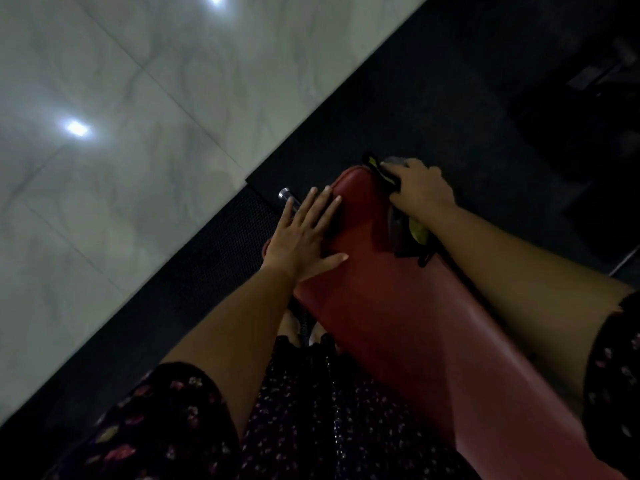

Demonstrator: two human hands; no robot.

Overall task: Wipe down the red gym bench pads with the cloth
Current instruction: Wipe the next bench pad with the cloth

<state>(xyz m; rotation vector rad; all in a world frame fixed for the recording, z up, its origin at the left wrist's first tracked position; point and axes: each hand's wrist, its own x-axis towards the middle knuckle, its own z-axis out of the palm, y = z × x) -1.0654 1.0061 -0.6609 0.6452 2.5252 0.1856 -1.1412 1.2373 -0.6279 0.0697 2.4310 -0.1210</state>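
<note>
A long red bench pad point(398, 306) runs from the bottom right toward the middle of the head view. My left hand point(304, 233) lies flat with straight fingers on the pad's left edge near its far end. My right hand point(420, 190) presses a dark cloth with yellow patches point(407, 233) onto the pad's far right corner, fingers curled over the cloth. Part of the cloth sticks out beyond my fingertips and part trails under my wrist.
Dark rubber flooring point(433, 109) surrounds the bench. Pale marble tiles point(121, 133) fill the left. A shiny metal tube end point(285, 195) sticks out just left of the pad's far end. Dark gym equipment point(595, 81) stands at the upper right. My feet point(294, 327) show below the pad.
</note>
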